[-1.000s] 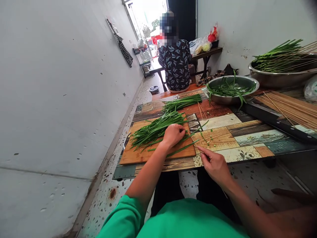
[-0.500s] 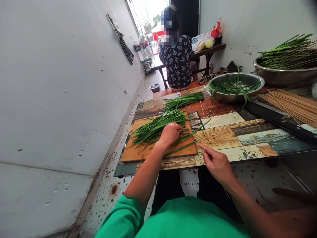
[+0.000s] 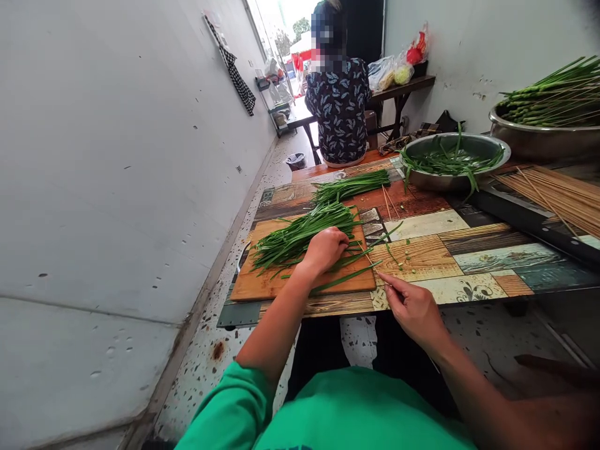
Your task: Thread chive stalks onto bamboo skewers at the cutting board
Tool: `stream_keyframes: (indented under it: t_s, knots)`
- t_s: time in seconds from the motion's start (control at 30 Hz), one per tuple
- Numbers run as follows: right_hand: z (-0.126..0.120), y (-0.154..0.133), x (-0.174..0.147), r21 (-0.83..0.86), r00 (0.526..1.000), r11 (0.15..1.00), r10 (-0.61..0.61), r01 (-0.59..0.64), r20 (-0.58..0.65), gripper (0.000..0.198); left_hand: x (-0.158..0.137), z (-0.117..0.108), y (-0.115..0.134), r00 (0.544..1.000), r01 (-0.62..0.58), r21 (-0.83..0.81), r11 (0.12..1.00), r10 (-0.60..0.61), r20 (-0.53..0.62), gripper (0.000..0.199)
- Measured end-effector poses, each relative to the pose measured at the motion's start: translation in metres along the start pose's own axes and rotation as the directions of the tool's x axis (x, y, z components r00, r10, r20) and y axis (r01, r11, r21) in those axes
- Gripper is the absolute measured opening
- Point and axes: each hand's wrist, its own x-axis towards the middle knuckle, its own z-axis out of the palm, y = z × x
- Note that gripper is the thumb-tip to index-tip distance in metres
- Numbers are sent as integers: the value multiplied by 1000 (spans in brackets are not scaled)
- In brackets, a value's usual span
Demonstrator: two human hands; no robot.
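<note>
A pile of green garlic chives (image 3: 300,237) lies across the wooden cutting board (image 3: 262,290). My left hand (image 3: 327,249) rests over the stem ends at the board's right side, its fingers curled in a pinch on some chives; the fingertips are partly hidden. In my right hand (image 3: 415,307), just off the table's front edge, a thin bamboo skewer (image 3: 371,260) is pinched between thumb and forefinger. It slants up and left, its far end close to my left fingers. Loose chive stalks (image 3: 347,279) lie below and beside my left hand.
Behind the board lies another chive bundle (image 3: 354,185), with loose skewers (image 3: 387,203) nearby. To the right are a metal bowl of chive pieces (image 3: 450,181), a black-handled knife (image 3: 525,222), many skewers (image 3: 562,197) and a basin (image 3: 539,137) of skewered greens. A person (image 3: 338,112) sits beyond.
The camera view has shifted slightly. The skewer in my right hand now reaches a little farther over the board toward my left fingers. My left hand stays at the stem ends.
</note>
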Motion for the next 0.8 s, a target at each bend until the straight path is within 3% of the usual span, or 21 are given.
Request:
stream_keyframes:
  t_s: [0.17,0.37,0.8]
  knots:
    - [-1,0,-2,9,1000,1000,11,-11,-15,36,-6,0,0,998,-65,65,996,63,30,22]
    - [0,1,-3,18,1000,1000,12,-12,-11,36,-8,5,-1,995,-34,-22,999,32,-92,22]
    - [-2,1,-7,16,999,1000,-5,5,-36,35,-5,6,4,996,-81,-33,996,80,-36,17]
